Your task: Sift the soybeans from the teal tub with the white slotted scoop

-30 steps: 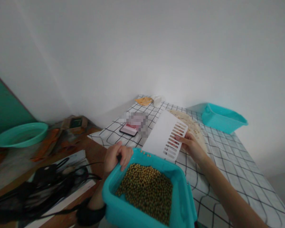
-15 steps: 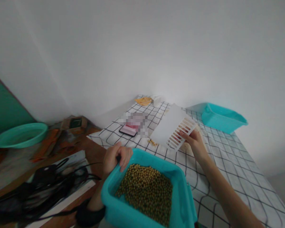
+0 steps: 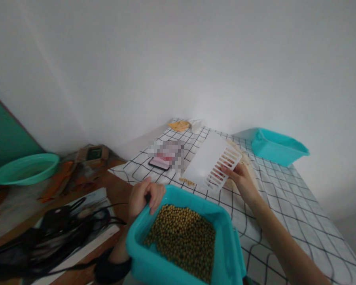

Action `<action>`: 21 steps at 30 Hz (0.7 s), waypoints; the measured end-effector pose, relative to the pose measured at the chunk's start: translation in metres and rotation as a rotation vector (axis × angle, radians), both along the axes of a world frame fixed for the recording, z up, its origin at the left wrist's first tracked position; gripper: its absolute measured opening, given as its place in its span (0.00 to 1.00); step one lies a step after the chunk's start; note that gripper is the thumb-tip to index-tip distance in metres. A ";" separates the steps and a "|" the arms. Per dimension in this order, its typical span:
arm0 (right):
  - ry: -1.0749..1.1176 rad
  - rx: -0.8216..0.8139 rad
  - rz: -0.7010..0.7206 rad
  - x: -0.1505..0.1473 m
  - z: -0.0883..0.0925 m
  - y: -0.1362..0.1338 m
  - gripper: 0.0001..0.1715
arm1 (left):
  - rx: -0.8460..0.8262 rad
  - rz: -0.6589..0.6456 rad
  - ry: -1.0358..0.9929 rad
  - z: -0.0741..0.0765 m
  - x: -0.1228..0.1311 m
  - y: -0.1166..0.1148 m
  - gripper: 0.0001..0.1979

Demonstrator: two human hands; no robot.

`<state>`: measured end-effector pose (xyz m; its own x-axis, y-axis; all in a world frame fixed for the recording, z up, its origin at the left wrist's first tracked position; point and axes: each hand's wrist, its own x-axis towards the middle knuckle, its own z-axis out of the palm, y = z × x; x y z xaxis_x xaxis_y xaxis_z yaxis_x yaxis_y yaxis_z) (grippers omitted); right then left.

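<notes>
My left hand (image 3: 146,196) is closed over the back left corner of a turquoise plastic bin (image 3: 234,247). Round yellowish soybeans (image 3: 184,237) cover the bin's bottom. In my right hand (image 3: 239,174) is a flat white slotted plastic board (image 3: 206,156), gripped by its slotted end and tilted above the table. Several loose soybeans (image 3: 186,181) lie on the cloth along the board's near left edge. Behind the board and my right hand a pale beige thing (image 3: 245,154) shows in part; I cannot make out what it is.
A checked cloth (image 3: 287,209) covers the table. A second turquoise bin (image 3: 280,148) stands at the back right by the wall. A phone (image 3: 159,163) and a yellow cloth (image 3: 179,126) lie further back. On the left are black cables (image 3: 74,221) and a green basin (image 3: 25,169).
The white board has moved slightly left and toward me with my right hand, and the loose soybeans beside it have shifted left. My left hand and the near bin have stayed put.
</notes>
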<state>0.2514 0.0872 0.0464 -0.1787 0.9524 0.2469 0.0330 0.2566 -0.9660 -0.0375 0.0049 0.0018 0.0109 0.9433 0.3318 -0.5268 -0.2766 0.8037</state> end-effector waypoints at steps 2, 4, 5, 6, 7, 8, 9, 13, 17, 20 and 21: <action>-0.001 -0.004 0.008 0.000 0.000 0.000 0.21 | 0.006 0.000 0.005 0.000 0.000 0.000 0.33; -0.006 -0.008 0.016 0.000 0.000 0.000 0.20 | 0.011 -0.003 0.014 0.000 -0.001 0.001 0.32; -0.007 -0.010 0.023 0.000 0.000 0.000 0.19 | 0.013 -0.006 0.020 0.001 -0.001 0.001 0.33; -0.007 -0.011 0.028 0.000 0.000 -0.001 0.19 | 0.015 -0.008 0.026 0.002 -0.001 0.001 0.33; -0.006 -0.011 0.034 -0.001 0.000 -0.001 0.18 | 0.016 -0.010 0.032 0.002 -0.002 0.001 0.33; -0.005 -0.010 0.040 -0.001 0.001 -0.001 0.18 | 0.016 -0.012 0.038 0.003 -0.002 0.001 0.33; -0.006 -0.010 0.043 -0.001 0.001 -0.001 0.18 | 0.016 -0.013 0.045 0.003 -0.003 0.000 0.33; -0.024 -0.018 0.053 -0.001 0.002 -0.002 0.18 | 0.011 -0.017 0.061 0.003 -0.003 0.000 0.34; -0.041 -0.012 0.075 0.000 0.001 -0.003 0.18 | 0.007 -0.021 0.059 0.003 -0.004 0.001 0.34; -0.048 -0.016 0.099 0.001 -0.001 -0.002 0.17 | 0.004 -0.028 0.052 0.003 -0.003 0.001 0.34; -0.049 -0.015 0.109 0.002 -0.002 -0.001 0.17 | 0.003 -0.031 0.049 0.003 -0.003 0.001 0.33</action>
